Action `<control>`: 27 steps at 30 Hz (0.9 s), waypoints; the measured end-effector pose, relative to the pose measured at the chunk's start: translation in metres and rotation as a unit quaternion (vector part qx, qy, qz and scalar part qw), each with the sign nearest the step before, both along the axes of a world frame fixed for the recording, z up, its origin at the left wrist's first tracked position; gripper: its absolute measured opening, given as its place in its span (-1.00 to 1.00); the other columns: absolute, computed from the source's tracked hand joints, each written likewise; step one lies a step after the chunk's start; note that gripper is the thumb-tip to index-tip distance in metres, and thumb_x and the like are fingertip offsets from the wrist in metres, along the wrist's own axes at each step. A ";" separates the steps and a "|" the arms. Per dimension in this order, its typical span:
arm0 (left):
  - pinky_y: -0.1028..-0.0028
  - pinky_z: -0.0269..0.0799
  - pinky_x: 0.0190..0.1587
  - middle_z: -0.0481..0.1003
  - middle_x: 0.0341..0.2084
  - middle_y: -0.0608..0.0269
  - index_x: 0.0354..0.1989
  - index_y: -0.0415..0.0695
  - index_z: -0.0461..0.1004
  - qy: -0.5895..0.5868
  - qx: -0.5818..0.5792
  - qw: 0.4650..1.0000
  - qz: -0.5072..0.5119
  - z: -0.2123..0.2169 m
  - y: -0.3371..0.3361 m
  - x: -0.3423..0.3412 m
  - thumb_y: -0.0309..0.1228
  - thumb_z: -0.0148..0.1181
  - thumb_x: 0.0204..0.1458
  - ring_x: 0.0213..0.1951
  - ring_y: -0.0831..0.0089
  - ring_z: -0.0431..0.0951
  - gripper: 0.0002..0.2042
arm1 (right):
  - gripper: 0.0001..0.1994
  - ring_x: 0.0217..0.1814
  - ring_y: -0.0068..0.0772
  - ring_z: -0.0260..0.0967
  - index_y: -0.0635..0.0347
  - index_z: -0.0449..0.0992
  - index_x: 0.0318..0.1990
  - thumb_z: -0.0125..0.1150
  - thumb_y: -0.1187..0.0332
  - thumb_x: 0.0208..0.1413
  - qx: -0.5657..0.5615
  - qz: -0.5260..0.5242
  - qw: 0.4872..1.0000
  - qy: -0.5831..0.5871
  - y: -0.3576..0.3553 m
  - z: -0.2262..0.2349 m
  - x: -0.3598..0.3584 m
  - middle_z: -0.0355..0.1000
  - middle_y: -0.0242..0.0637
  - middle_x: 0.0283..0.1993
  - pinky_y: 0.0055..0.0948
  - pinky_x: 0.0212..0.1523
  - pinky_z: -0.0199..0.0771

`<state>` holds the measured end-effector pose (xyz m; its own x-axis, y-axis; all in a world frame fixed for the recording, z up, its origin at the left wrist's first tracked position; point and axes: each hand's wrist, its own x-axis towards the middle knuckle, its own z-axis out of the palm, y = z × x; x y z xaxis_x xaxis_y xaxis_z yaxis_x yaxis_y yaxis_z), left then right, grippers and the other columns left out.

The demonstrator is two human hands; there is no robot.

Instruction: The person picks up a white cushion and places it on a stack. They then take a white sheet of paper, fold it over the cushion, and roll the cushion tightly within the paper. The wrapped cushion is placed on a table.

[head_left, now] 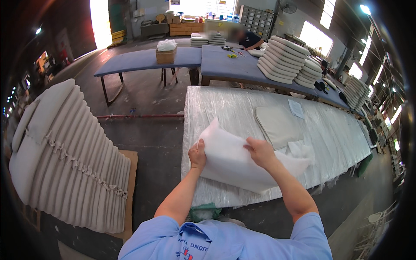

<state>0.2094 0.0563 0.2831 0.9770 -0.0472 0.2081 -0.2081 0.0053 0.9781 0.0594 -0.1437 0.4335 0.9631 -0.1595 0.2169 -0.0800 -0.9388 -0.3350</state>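
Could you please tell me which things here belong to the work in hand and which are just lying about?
Likely in the work:
white wadding, held by the left hand and right hand
plastic-covered table beneath it
beige fabric, probably

Seemingly just lying about:
cardboard box
white plastic bag atop it
fan at the back

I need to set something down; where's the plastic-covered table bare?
Free: far left, between the white padding, beige fabric and far table edge; right of the paper sheet. Crowded: the middle, where the left hand and right hand hold the padding.

Left hand (197,155), right hand (260,152) gripping white padding (230,154).
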 end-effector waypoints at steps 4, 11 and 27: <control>0.30 0.42 -0.23 0.53 -0.54 0.03 -0.33 -0.36 0.58 0.012 0.016 0.999 -0.031 -0.009 0.012 0.004 -0.06 0.02 0.34 -0.41 0.35 0.49 -0.49 | -0.78 -0.24 0.29 0.45 0.17 0.44 -0.25 0.19 0.20 0.29 0.030 -0.003 0.999 -0.010 -0.009 -0.006 0.023 0.48 0.12 -0.37 0.10 -0.23 0.39; 0.29 0.39 -0.29 0.49 -0.59 0.05 -0.38 -0.34 0.56 -0.022 0.010 0.999 -0.043 -0.017 0.006 -0.014 -0.05 0.00 0.37 -0.45 0.36 0.46 -0.47 | -0.69 0.01 0.08 0.49 0.24 0.56 -0.03 0.13 0.17 0.33 0.153 -0.023 0.980 0.125 -0.036 -0.053 0.030 0.56 0.09 -0.07 -0.12 0.03 0.41; 0.11 0.18 0.38 0.54 0.10 -0.06 0.11 -0.31 0.51 -0.370 0.185 0.881 -0.230 0.088 -0.013 -0.130 -0.31 0.06 0.29 0.23 -0.02 0.46 -0.65 | -0.52 0.07 -0.09 0.48 0.26 0.55 0.13 0.20 0.04 0.29 0.222 -0.028 0.934 0.278 -0.058 -0.063 0.037 0.55 -0.03 0.11 -0.18 0.10 0.41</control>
